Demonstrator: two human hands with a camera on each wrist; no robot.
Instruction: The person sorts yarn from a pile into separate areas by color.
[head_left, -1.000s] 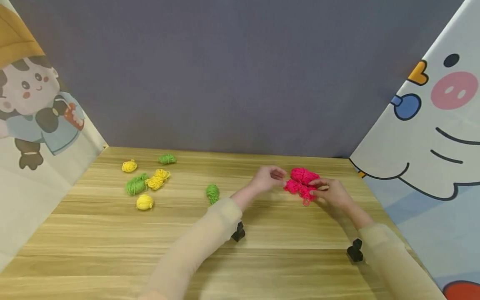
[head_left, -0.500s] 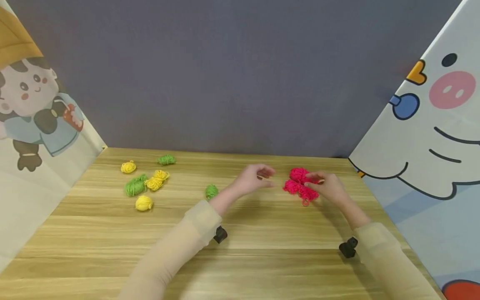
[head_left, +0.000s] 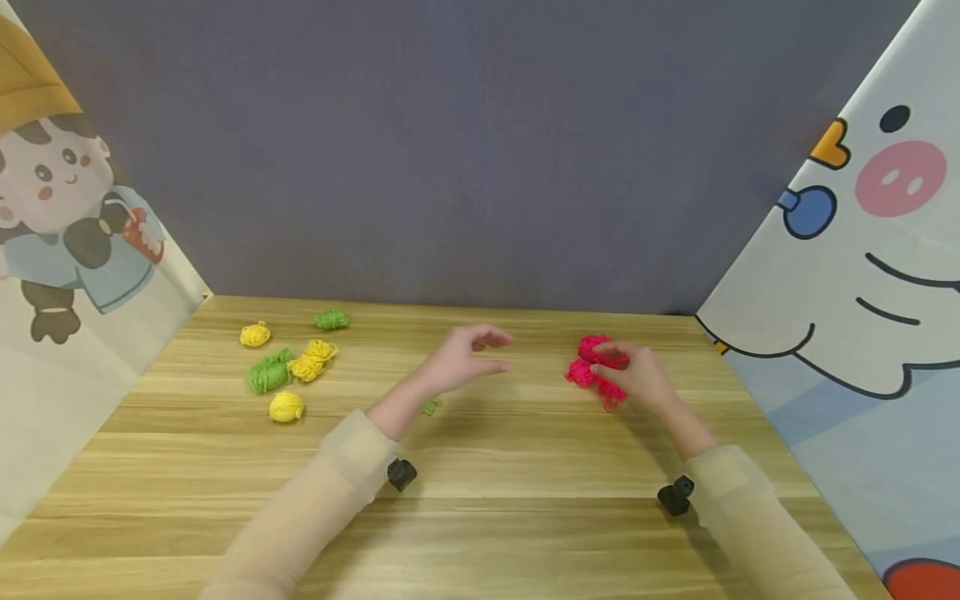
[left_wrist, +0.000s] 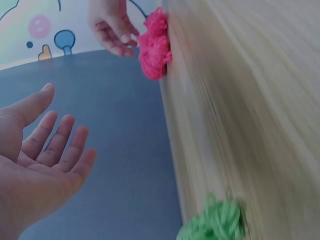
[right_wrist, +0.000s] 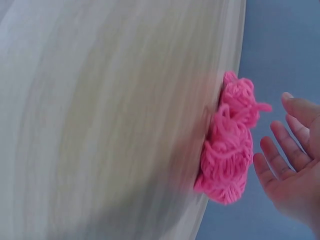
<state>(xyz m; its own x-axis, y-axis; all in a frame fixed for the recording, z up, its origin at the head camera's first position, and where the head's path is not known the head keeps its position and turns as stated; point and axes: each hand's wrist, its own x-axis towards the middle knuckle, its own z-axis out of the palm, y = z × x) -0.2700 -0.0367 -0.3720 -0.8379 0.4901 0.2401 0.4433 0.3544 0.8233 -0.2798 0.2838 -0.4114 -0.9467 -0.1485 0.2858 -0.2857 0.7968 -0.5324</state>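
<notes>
My left hand hovers over the middle of the table with relaxed, parted fingers and nothing in it. Beneath its wrist a green yarn ball lies mostly hidden in the head view; the left wrist view shows more of this green yarn ball. On the right, a cluster of bright pink yarn balls sits on the wood, loose loops sticking out. My right hand is just above and beside that cluster, covering part of it. In the right wrist view its fingers are spread beside the pink yarn, holding nothing.
At the left lie yellow yarn balls and green yarn balls, with another small green ball behind them. A grey panel closes off the table's back; printed cartoon panels stand at both sides.
My left hand has moved left, away from the pink yarn, to above the middle green ball. The right hand has let go of the pink yarn and shifted slightly left over it.
</notes>
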